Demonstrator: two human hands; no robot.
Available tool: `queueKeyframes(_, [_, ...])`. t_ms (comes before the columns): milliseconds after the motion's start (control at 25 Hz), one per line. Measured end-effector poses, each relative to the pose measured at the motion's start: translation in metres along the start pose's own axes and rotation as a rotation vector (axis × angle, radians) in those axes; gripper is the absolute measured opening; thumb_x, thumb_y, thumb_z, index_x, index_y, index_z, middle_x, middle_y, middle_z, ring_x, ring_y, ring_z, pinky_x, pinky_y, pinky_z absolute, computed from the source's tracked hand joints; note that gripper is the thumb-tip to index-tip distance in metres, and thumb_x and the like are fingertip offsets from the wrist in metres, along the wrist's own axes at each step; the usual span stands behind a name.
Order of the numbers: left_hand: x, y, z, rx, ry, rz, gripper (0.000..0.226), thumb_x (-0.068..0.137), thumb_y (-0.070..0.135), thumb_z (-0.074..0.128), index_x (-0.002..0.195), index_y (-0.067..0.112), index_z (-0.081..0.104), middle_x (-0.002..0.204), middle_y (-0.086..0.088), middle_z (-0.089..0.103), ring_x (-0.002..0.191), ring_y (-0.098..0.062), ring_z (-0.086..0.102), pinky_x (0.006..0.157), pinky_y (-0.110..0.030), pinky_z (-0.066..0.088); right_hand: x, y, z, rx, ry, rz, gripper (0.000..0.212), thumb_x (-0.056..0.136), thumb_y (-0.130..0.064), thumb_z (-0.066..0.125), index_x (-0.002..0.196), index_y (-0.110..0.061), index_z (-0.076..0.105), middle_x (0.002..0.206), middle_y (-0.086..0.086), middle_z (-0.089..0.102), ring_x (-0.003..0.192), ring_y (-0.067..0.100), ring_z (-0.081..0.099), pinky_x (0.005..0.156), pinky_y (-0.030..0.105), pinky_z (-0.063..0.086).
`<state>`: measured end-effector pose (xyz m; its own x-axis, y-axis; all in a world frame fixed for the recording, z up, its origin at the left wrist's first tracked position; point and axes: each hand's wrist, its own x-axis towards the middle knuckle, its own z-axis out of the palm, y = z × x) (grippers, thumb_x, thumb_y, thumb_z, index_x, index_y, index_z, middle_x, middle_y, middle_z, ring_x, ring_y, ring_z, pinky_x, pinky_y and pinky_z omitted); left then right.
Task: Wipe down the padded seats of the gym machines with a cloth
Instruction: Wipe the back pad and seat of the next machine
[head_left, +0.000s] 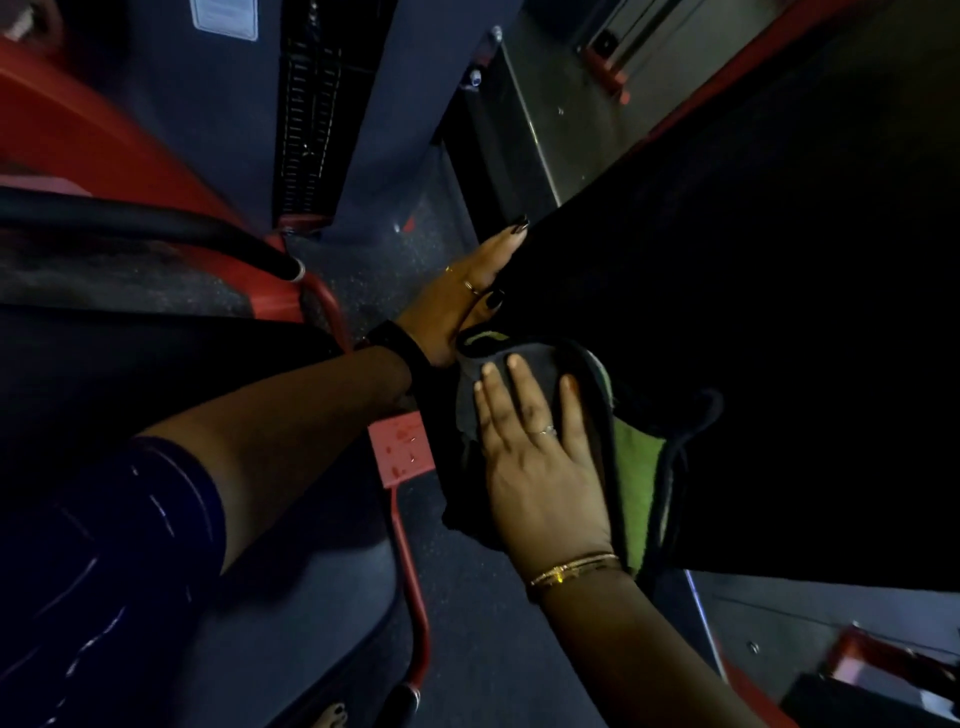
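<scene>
A large black padded seat (753, 322) fills the right half of the view, running from upper right toward the middle. My left hand (467, 291) lies flat along the pad's left edge, fingers stretched out and holding nothing. Just below it, my right hand (535, 457) presses palm-down on a grey and green cloth (636, 478) draped over the pad's near corner. Part of the cloth hangs off the edge under my palm.
Red machine frame tubes (410, 571) and a red plate (400, 452) stand on the dark floor just left of the pad. A black weight stack (311, 114) rises at the back. A grey metal panel (545, 119) sits behind the pad. A black-gripped handle (156, 228) crosses the left.
</scene>
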<state>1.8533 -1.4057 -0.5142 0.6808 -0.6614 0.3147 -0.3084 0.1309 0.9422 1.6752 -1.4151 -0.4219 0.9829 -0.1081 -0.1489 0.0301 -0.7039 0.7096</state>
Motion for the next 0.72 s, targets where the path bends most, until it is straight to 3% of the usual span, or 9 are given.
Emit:
queueKeyframes(120, [-0.005, -0.014, -0.006, 0.066, -0.037, 0.062, 0.066, 0.096, 0.049, 0.029, 0.143, 0.003, 0.025, 0.149, -0.006, 0.024, 0.139, -0.003, 0.022, 0.114, -0.021, 0.018, 0.006, -0.009, 0.005, 0.044, -0.043, -0.074, 0.057, 0.087, -0.025, 0.030, 0.140, -0.006, 0.041, 0.151, 0.010, 0.033, 0.143, 0.029, 0.020, 0.112, 0.052, -0.016])
queueKeyframes(200, [-0.006, -0.029, -0.004, 0.058, -0.081, 0.079, 0.060, 0.099, 0.040, 0.029, 0.144, 0.001, 0.024, 0.149, -0.008, 0.024, 0.140, -0.005, 0.020, 0.116, -0.025, 0.016, -0.004, 0.002, 0.000, 0.179, 0.003, 0.019, 0.055, 0.085, -0.020, 0.030, 0.135, -0.008, 0.049, 0.146, 0.006, 0.043, 0.140, 0.024, 0.029, 0.115, 0.046, -0.011])
queueKeyframes(240, [-0.007, -0.035, 0.001, 0.029, -0.068, 0.039, 0.051, 0.100, 0.034, 0.030, 0.145, 0.008, 0.026, 0.150, -0.005, 0.024, 0.141, -0.007, 0.021, 0.117, -0.028, 0.016, -0.007, 0.010, -0.005, 0.238, 0.039, 0.105, 0.055, 0.085, -0.019, 0.030, 0.135, -0.009, 0.050, 0.145, 0.005, 0.044, 0.140, 0.022, 0.030, 0.115, 0.044, -0.009])
queueKeyframes(320, [-0.009, -0.042, 0.004, -0.024, -0.004, -0.024, 0.045, 0.099, 0.023, 0.034, 0.140, 0.040, 0.031, 0.150, 0.007, 0.026, 0.141, -0.012, 0.025, 0.117, -0.035, 0.021, -0.004, 0.020, -0.015, 0.283, 0.117, 0.232, 0.053, 0.088, -0.018, 0.029, 0.138, -0.011, 0.047, 0.147, 0.003, 0.042, 0.140, 0.020, 0.027, 0.114, 0.043, -0.005])
queueKeyframes(400, [-0.010, -0.046, 0.009, -0.034, 0.030, -0.122, 0.048, 0.096, 0.022, 0.036, 0.129, 0.057, 0.035, 0.144, 0.018, 0.030, 0.139, -0.012, 0.029, 0.116, -0.036, 0.025, 0.005, 0.019, -0.012, 0.247, 0.127, 0.206, 0.053, 0.091, -0.021, 0.027, 0.140, -0.009, 0.042, 0.150, 0.005, 0.036, 0.142, 0.023, 0.021, 0.114, 0.046, -0.007])
queueKeyframes(440, [-0.011, -0.047, 0.010, 0.013, 0.047, -0.081, 0.044, 0.095, 0.026, 0.038, 0.126, 0.057, 0.040, 0.142, 0.019, 0.033, 0.137, -0.010, 0.031, 0.114, -0.035, 0.027, 0.007, 0.013, -0.005, 0.209, 0.100, 0.146, 0.054, 0.091, -0.023, 0.027, 0.142, -0.008, 0.039, 0.152, 0.007, 0.032, 0.144, 0.025, 0.018, 0.114, 0.048, -0.008])
queueKeyframes(520, [-0.011, -0.042, 0.006, 0.109, 0.080, -0.033, 0.032, 0.097, 0.034, 0.041, 0.127, 0.042, 0.047, 0.139, 0.015, 0.039, 0.132, 0.000, 0.037, 0.109, -0.025, 0.033, 0.001, -0.006, 0.010, 0.147, 0.001, 0.002, 0.055, 0.092, -0.027, 0.030, 0.143, -0.005, 0.036, 0.153, 0.012, 0.028, 0.144, 0.029, 0.015, 0.114, 0.053, -0.012])
queueKeyframes(640, [-0.017, -0.044, 0.002, 0.008, 0.075, 0.080, 0.053, 0.099, 0.032, 0.030, 0.142, 0.000, 0.027, 0.145, -0.002, 0.027, 0.135, 0.007, 0.026, 0.111, -0.017, 0.023, -0.020, -0.020, 0.024, 0.111, -0.121, -0.124, 0.059, 0.087, -0.021, 0.019, 0.139, -0.003, 0.041, 0.150, 0.014, 0.034, 0.142, 0.032, 0.020, 0.112, 0.053, -0.016])
queueKeyframes(720, [-0.020, -0.043, 0.000, 0.062, 0.072, 0.127, 0.057, 0.099, 0.034, 0.027, 0.142, -0.003, 0.021, 0.146, -0.005, 0.024, 0.138, 0.005, 0.021, 0.113, -0.018, 0.019, -0.023, -0.020, 0.017, 0.107, -0.123, -0.159, 0.060, 0.088, -0.021, 0.015, 0.143, -0.003, 0.032, 0.153, 0.017, 0.023, 0.143, 0.034, 0.009, 0.107, 0.054, -0.024])
